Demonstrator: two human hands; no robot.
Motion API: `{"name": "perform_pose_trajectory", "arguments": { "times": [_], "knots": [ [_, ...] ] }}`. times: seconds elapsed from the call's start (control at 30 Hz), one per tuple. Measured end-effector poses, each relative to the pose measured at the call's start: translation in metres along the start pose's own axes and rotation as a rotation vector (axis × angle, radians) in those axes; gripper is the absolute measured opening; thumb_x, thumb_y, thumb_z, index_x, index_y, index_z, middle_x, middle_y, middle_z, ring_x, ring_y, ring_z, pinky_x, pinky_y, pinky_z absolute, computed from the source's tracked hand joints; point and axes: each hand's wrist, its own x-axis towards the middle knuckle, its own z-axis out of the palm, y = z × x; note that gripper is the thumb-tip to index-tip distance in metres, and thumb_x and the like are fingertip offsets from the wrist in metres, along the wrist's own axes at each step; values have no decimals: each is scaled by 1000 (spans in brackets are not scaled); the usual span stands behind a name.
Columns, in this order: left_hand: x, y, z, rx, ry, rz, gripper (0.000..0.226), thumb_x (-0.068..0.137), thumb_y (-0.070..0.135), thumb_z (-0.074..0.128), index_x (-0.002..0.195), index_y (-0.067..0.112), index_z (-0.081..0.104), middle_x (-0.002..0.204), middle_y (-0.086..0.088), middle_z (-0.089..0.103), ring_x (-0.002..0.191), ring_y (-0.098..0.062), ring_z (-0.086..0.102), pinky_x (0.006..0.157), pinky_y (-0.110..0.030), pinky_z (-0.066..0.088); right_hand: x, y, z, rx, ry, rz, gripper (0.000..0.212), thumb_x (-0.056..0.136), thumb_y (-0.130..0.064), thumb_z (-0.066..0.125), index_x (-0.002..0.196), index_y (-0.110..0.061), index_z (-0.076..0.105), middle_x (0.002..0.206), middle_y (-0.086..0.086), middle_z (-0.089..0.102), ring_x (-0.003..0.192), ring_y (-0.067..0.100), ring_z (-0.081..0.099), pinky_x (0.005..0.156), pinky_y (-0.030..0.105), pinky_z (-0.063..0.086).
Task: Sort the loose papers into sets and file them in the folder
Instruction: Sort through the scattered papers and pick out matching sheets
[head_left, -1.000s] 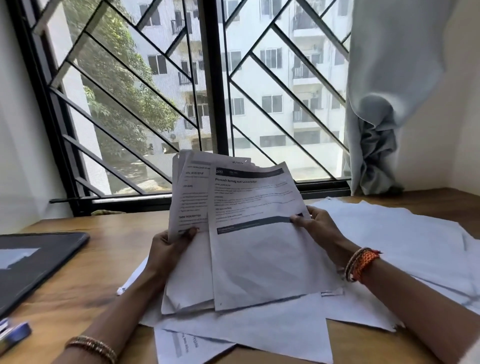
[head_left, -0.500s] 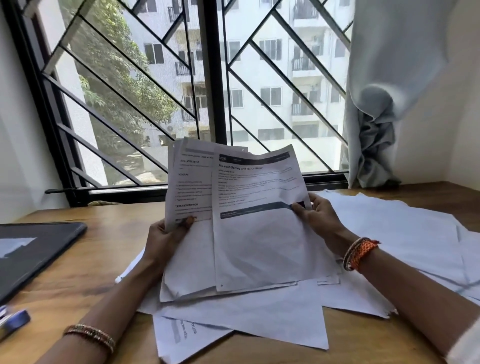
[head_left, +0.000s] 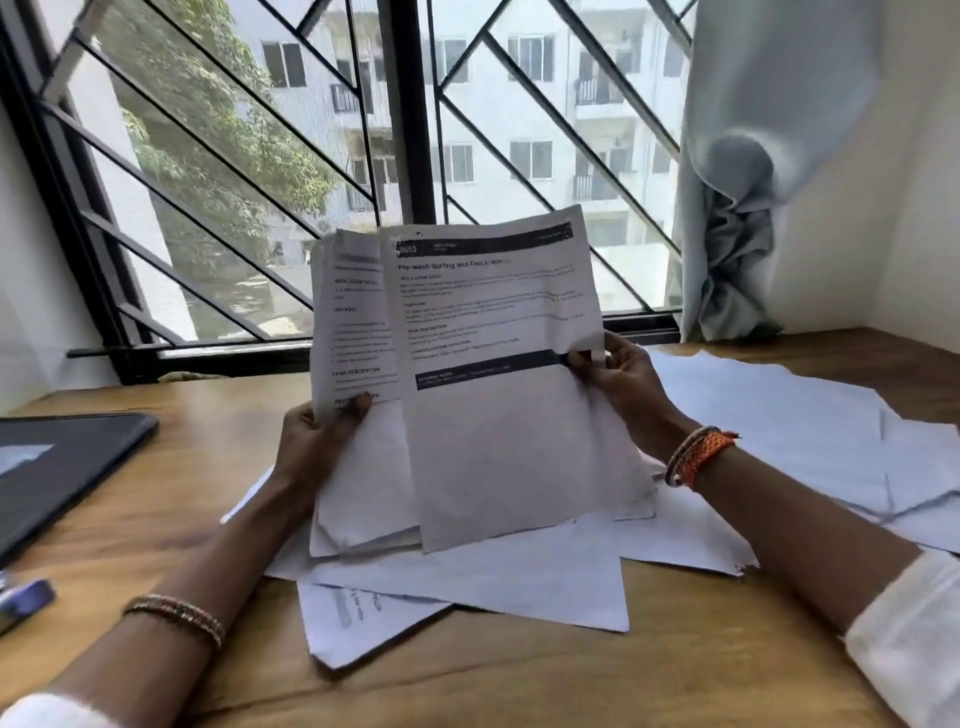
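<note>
I hold a bunch of printed papers upright over the wooden table (head_left: 156, 519). My right hand (head_left: 618, 387) pinches the right edge of the front sheet (head_left: 509, 415), which has a black header bar and a bold title. My left hand (head_left: 322, 436) grips the stack of sheets behind it (head_left: 353, 322) at their left edge, thumb on the print. The lower edges of the held papers rest on loose white sheets (head_left: 519, 577) strewn on the table. A dark folder (head_left: 57, 467) lies flat at the left.
More loose white papers (head_left: 805, 431) cover the table's right side. A blue object (head_left: 21, 597) sits at the left edge near the folder. A barred window (head_left: 410, 156) stands behind the table, and a pale curtain (head_left: 753, 156) hangs at the right.
The held papers have risen and tilted more upright toward me. The front sheet now overlaps the left stack more closely. Both hands keep their hold.
</note>
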Motion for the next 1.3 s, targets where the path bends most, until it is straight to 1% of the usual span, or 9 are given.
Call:
{"name": "perform_pose_trajectory", "arguments": {
  "times": [0.17,0.6,0.77,0.87,0.93,1.03,1.13,1.2,1.3],
  "knots": [
    [-4,1,1,14,13,24,13,88,16,66,75,15,64,54,16,65,48,2,58,49,-17,51,-1,4,-1,-8,39,24,22,88,-2,64,95,-22,66,77,-7,74,72,9,68,68,27,56],
    [-8,2,7,-47,-4,20,7,87,17,66,81,14,65,56,15,67,49,0,61,47,-15,51,0,4,-7,-69,56,29,23,88,-1,62,97,-22,66,78,-7,74,72,9,69,66,26,56],
    [-5,5,6,-73,102,30,15,86,18,68,73,11,63,62,5,65,61,-14,57,46,-16,50,15,-39,-44,-890,758,-609,16,87,-1,60,100,3,67,84,29,68,75,45,64,66,45,51],
    [-1,9,5,-127,190,3,18,86,19,68,72,11,61,71,0,62,66,-18,56,48,-20,51,7,-62,-73,-1218,852,-637,25,84,0,55,104,-7,69,83,27,68,72,47,64,63,45,52],
    [0,17,5,-155,217,-7,17,87,21,68,74,13,60,76,1,61,69,-18,57,50,-21,50,-4,-45,-75,-1411,753,-583,39,69,10,61,102,-9,72,79,25,69,66,45,65,59,44,53],
    [-3,20,5,-140,254,4,13,88,23,67,78,17,61,82,6,61,71,-12,57,49,-13,48,-21,-15,-54,-1673,263,-469,40,52,12,72,87,-9,75,74,22,69,58,43,65,56,44,53],
    [-5,22,7,-134,284,18,16,88,25,67,94,12,62,91,3,62,74,-10,57,53,-10,48,-37,-8,-9,-1848,-91,-361,15,70,0,70,82,-9,72,78,17,69,71,39,68,61,35,49],
    [-6,24,9,-151,298,33,17,88,25,68,94,11,62,91,4,62,73,-8,57,51,-7,46,-54,-10,28,-1812,-226,-528,14,68,-1,69,80,-7,70,76,14,69,68,36,68,56,30,45],
    [-7,23,14,-178,340,38,24,87,22,69,103,4,65,99,0,64,78,-10,59,57,-9,48,-90,-12,77,-1681,-508,-564,21,86,-12,51,103,-13,64,101,10,67,91,35,65,64,30,35]
  ]
}}
